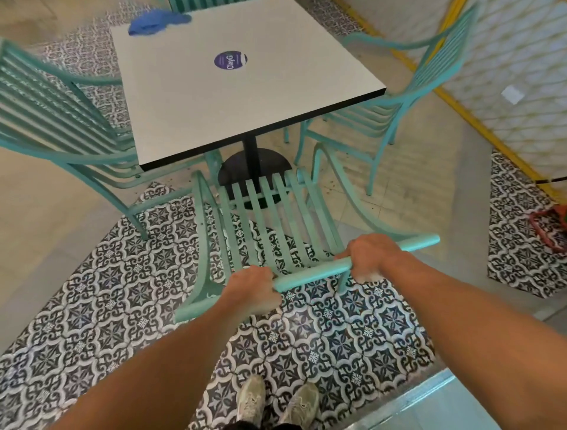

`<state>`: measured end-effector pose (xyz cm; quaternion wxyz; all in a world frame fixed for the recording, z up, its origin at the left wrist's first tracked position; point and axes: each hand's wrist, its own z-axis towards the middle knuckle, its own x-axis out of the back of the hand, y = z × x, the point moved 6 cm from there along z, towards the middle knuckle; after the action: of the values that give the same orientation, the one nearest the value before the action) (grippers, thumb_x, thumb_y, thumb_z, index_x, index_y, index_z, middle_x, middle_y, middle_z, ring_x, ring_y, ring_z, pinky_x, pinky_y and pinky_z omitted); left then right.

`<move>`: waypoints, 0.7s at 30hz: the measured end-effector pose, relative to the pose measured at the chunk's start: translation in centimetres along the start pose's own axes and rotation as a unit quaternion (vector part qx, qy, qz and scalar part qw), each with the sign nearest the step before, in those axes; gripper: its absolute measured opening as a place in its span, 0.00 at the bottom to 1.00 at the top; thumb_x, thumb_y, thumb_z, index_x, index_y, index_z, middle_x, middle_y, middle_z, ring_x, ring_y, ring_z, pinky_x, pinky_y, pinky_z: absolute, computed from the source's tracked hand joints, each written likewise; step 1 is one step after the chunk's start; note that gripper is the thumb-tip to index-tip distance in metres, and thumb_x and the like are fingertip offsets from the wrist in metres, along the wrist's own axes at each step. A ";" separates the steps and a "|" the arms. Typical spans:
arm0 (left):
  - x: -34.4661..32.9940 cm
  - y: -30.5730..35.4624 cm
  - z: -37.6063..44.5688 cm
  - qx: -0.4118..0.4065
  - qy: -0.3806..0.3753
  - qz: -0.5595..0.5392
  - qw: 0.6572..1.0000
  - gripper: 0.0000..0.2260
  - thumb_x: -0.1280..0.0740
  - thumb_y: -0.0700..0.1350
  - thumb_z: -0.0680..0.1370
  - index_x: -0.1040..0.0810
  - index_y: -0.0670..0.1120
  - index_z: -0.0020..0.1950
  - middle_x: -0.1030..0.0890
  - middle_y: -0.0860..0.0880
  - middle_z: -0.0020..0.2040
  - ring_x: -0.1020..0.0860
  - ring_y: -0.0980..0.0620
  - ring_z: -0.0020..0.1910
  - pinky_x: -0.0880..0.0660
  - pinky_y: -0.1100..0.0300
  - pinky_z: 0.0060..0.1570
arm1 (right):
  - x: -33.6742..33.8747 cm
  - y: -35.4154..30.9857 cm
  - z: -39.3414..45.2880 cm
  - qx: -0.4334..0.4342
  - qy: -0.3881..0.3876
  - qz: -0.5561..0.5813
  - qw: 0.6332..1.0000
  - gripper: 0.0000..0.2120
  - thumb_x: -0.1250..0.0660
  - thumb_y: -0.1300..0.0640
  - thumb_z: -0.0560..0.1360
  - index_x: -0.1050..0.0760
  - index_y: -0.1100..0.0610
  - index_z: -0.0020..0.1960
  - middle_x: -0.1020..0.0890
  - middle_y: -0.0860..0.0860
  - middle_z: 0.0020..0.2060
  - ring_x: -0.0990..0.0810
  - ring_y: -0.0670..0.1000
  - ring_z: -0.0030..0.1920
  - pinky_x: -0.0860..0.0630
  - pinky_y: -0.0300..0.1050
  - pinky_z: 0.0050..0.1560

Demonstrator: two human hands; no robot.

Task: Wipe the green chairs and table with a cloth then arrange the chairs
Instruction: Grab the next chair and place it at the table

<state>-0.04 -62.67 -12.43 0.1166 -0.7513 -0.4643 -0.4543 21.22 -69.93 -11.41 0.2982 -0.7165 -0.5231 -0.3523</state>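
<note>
A green slatted chair stands right in front of me, its seat facing the white square table. My left hand and my right hand both grip the chair's top rail. A blue cloth lies crumpled on the table's far left corner. A second green chair stands at the table's left side and a third at its right. The back of another chair shows past the far edge.
The table stands on a black pedestal base. A round purple sticker sits on the tabletop. A wall with a yellow base strip runs along the right. Something red lies on the floor at right. My shoes stand on patterned tiles.
</note>
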 end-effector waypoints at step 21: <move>5.9 -0.6 6.9 0.035 0.015 0.011 0.999 0.16 0.34 0.45 0.73 0.24 0.46 0.60 0.23 0.51 0.40 0.23 0.54 0.39 0.23 0.61 0.39 | 5.7 2.3 7.5 -0.003 0.046 0.010 0.999 0.22 0.30 0.58 0.67 0.23 0.47 0.60 0.22 0.47 0.40 0.24 0.50 0.42 0.30 0.44 0.43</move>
<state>4.35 -54.75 -11.73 0.1546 -0.7446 -0.4700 -0.4481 26.04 -61.51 -11.23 0.3234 -0.7057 -0.5002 -0.3838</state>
